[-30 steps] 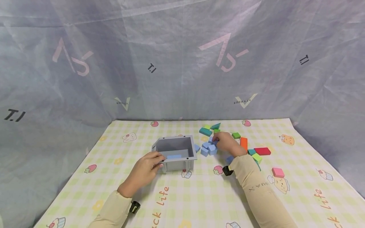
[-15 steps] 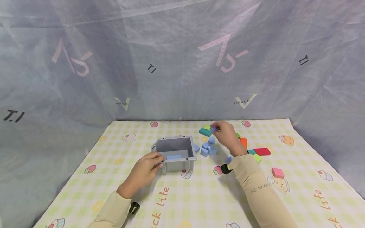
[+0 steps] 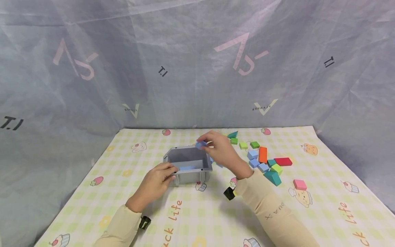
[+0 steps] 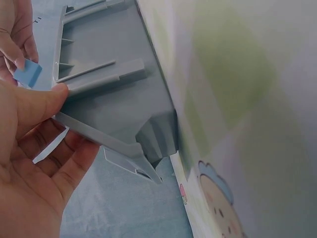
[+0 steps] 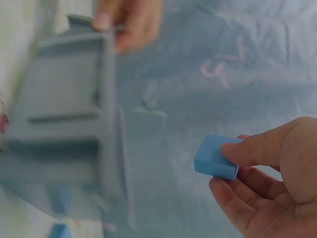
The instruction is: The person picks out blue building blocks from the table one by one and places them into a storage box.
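Head view: toward the table's (image 3: 206, 209) far edge, the right hand (image 3: 221, 149) pinches a blue rectangular block (image 3: 200, 144). The left hand (image 3: 155, 182) grips a grey plastic bin (image 3: 189, 177).

The box (image 3: 189, 177) is plain grey and the pinched block (image 3: 200, 144) near it is light blue; right of the box are an orange block (image 3: 263, 155), a red block (image 3: 283, 161) and a pink block (image 3: 300, 184); the cloth (image 3: 117, 192) under the box has pale green and white checks

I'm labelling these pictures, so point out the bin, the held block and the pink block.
Bin (image 3: 189, 177): head view, on its near outer wall.
Held block (image 5: 211, 150): right wrist view, on its broad face.
Pink block (image 3: 300, 184): head view, on its top face.
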Demonstrator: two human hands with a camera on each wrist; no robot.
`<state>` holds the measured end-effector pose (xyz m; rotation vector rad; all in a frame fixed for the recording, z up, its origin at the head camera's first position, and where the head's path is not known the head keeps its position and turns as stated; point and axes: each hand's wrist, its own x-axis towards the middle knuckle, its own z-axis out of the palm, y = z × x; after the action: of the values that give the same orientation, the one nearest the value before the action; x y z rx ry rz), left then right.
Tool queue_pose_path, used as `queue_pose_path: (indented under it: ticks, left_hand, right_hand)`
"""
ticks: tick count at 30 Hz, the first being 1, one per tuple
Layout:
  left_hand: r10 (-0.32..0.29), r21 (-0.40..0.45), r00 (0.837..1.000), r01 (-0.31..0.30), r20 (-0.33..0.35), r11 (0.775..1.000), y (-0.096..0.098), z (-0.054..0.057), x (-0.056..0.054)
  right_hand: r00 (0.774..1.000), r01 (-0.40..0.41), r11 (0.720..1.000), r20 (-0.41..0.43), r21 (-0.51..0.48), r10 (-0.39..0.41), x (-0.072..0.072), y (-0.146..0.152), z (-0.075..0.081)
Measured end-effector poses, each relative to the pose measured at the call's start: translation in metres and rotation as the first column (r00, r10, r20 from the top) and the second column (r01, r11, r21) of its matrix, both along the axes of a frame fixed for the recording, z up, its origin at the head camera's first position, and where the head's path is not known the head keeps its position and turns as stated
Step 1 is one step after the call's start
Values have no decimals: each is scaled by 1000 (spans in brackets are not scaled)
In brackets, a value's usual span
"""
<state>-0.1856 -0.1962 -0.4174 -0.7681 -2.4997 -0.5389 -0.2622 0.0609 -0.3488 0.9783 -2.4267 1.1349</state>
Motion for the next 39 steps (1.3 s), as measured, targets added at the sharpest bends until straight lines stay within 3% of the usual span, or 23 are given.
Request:
queue_pose_path:
  ticks: [11, 28, 33, 39]
  left_hand:
    - [2, -14, 1000, -2, 14, 1000, 0, 0, -2]
    - [3, -3, 1000, -3, -1, 1000, 0, -1, -2]
    - [4, -5, 1000, -4, 6, 1000, 0, 0, -2]
    - [2, -2, 1000, -2, 10, 1000, 1, 0, -1]
  right_hand:
    - [997, -68, 991, 46, 119, 63, 6, -21, -22]
    - [991, -106, 979, 98, 175, 90, 0, -21, -27]
    - [993, -88, 984, 93, 152, 75, -4, -12, -24]
    - [997, -8, 994, 75, 113, -1, -18, 10, -17]
